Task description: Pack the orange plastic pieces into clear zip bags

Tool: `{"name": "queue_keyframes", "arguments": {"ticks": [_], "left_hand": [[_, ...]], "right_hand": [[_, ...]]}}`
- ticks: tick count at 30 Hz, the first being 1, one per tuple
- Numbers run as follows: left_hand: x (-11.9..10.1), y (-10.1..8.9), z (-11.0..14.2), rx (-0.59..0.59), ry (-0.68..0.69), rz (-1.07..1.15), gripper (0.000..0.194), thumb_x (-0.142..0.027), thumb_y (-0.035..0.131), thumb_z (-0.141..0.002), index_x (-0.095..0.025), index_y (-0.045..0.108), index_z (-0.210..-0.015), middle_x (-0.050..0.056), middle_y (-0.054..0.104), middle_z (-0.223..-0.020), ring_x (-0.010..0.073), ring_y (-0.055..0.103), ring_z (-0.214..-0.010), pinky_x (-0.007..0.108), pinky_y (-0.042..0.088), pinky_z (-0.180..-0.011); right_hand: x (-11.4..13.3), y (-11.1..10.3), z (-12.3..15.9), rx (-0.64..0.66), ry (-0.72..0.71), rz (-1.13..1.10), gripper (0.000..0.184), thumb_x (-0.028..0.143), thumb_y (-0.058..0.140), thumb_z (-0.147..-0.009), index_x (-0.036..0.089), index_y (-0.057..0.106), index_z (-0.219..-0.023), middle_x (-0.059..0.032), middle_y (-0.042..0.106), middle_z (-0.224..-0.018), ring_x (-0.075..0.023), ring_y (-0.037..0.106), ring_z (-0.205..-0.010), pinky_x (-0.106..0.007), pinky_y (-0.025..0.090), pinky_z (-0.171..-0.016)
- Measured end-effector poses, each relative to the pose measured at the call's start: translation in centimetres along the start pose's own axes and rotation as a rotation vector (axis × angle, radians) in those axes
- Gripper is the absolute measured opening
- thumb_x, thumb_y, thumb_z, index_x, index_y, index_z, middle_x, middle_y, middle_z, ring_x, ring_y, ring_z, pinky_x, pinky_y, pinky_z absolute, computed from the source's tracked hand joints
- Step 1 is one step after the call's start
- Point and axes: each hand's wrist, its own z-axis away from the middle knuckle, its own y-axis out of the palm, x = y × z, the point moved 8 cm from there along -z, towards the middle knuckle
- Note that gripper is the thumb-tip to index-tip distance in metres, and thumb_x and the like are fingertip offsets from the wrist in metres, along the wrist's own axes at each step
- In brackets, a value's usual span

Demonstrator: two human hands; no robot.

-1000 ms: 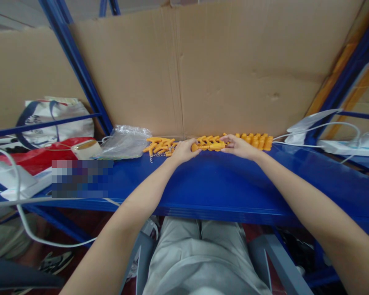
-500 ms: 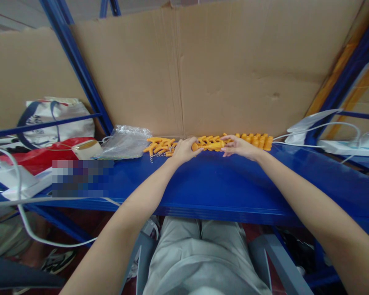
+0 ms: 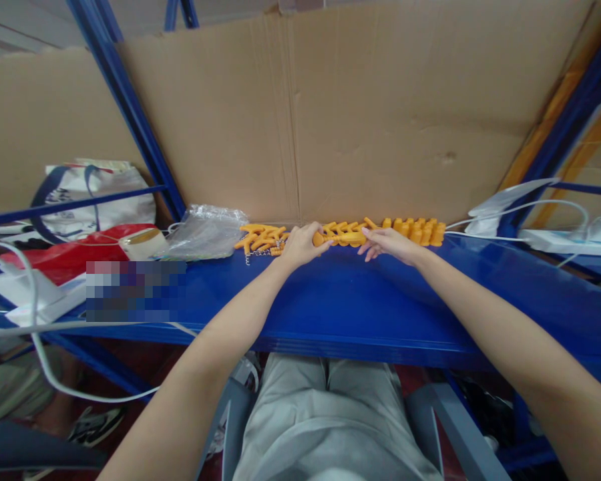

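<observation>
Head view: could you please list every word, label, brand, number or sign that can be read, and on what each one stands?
None can be read.
White bag: dark marks like lettering, too small and blurred.
Yellow pieces: no readable text.
Pixelated patch: whatever lies there is hidden.

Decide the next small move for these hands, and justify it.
Probably, the right hand should close on the right end of the yellow-orange piece: the left hand holds the left end, while the right hand's fingers look loose; whether they touch the piece is unclear.
</observation>
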Motion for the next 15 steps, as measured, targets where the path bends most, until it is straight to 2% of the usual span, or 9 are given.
{"name": "queue_keyframes", "arguments": {"ticks": [2,5,8,11,13,15], "left_hand": [[0.05,0.09,0.0,0.005,-0.004,0.0,0.025,-0.042,0.064,-0.084,-0.02,0.056,-0.095,0.003,0.07,-0.084,0.021,0.066,-0.082,0.03,0.041,-0.076],[0.03,0.13,0.02,0.006,0.002,0.002,0.025,-0.041,0.063,-0.084,-0.02,0.056,-0.095,0.005,0.07,-0.088,0.0215,0.065,-0.085,0.03,0.041,-0.078],[-0.11,0.04,0.02,-0.006,0.022,0.009,0.025,-0.04,0.063,-0.085,-0.019,0.056,-0.096,0.005,0.07,-0.092,0.0216,0.065,-0.087,0.032,0.041,-0.08],[-0.23,-0.02,0.03,-0.016,0.039,0.008,0.025,-0.042,0.063,-0.085,-0.02,0.056,-0.095,0.005,0.07,-0.092,0.0216,0.065,-0.088,0.032,0.041,-0.082],[-0.22,0.0,0.02,-0.016,0.041,0.003,0.027,-0.043,0.063,-0.084,-0.02,0.056,-0.095,0.005,0.07,-0.091,0.0218,0.064,-0.088,0.032,0.041,-0.081],[-0.21,0.05,0.0,-0.009,0.041,0.003,0.027,-0.044,0.063,-0.084,-0.021,0.057,-0.095,0.004,0.07,-0.091,0.0218,0.064,-0.088,0.031,0.041,-0.08]], "right_hand": [[0.19,0.05,0.22,0.018,0.001,0.007,0.034,0.041,0.062,-0.09,0.014,0.06,-0.111,-0.0113,0.075,-0.089,-0.014,0.068,-0.059,-0.026,0.056,-0.058],[0.51,0.08,0.56,0.029,-0.002,-0.01,0.041,0.028,0.068,-0.086,0.016,0.053,-0.123,-0.0071,0.075,-0.086,-0.0126,0.067,-0.058,-0.025,0.056,-0.059],[0.65,0.27,0.57,0.04,-0.013,-0.038,0.028,0.037,0.064,-0.09,0.014,0.059,-0.104,-0.0071,0.073,-0.074,-0.0124,0.065,-0.053,-0.024,0.054,-0.056],[0.15,0.45,0.3,0.047,0.024,-0.018,0.047,0.059,0.049,-0.092,0.014,0.062,-0.086,-0.0099,0.07,-0.065,-0.0141,0.063,-0.048,-0.025,0.053,-0.051],[-0.24,0.32,0.17,0.04,0.053,0.016,0.057,0.065,0.041,-0.093,0.013,0.064,-0.088,-0.012,0.071,-0.068,-0.0153,0.063,-0.048,-0.027,0.053,-0.05],[-0.26,0.15,0.15,0.043,0.04,0.058,0.05,0.059,0.046,-0.093,0.014,0.064,-0.103,-0.0137,0.074,-0.085,-0.0164,0.068,-0.057,-0.027,0.055,-0.053]]}}
